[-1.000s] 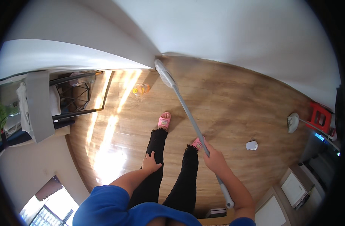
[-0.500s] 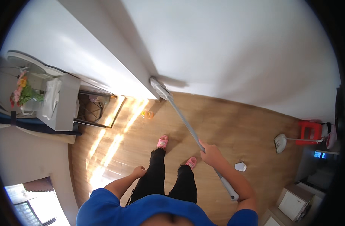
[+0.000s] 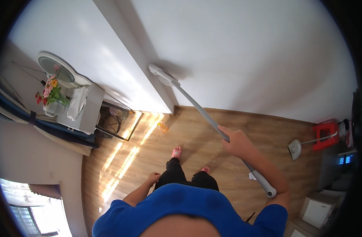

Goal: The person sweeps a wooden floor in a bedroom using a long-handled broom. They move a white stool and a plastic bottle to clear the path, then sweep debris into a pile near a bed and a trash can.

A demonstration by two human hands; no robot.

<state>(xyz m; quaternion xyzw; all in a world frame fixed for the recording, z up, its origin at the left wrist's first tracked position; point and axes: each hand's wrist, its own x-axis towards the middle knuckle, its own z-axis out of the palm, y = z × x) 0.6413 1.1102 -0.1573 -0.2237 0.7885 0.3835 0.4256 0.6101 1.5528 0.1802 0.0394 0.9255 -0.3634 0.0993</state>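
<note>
My right hand (image 3: 238,143) is closed round the middle of a long grey pole of a flat mop (image 3: 200,108). Its pale, narrow head (image 3: 165,76) is raised against the white wall, close to where a column juts out. The grey grip end (image 3: 269,192) of the pole lies along my right forearm. My left hand (image 3: 152,178) hangs beside my thigh, fingers loosely curled, with nothing visible in them. Ahead of my feet, a small clear and orange item (image 3: 163,126), too small to name, lies on the wooden floor near the column.
At left stands a grey dressing table (image 3: 91,114) with an oval mirror (image 3: 56,65) and a vase of flowers (image 3: 50,91). At right are a long-handled dustpan (image 3: 295,150), a red stool (image 3: 325,135) and a white cabinet (image 3: 317,212). A white piece (image 3: 252,176) lies on the floor.
The mop head has moved higher up the wall. My right hand and the grip end have shifted to the right, and my view has tilted up. The left hand still hangs by my thigh.
</note>
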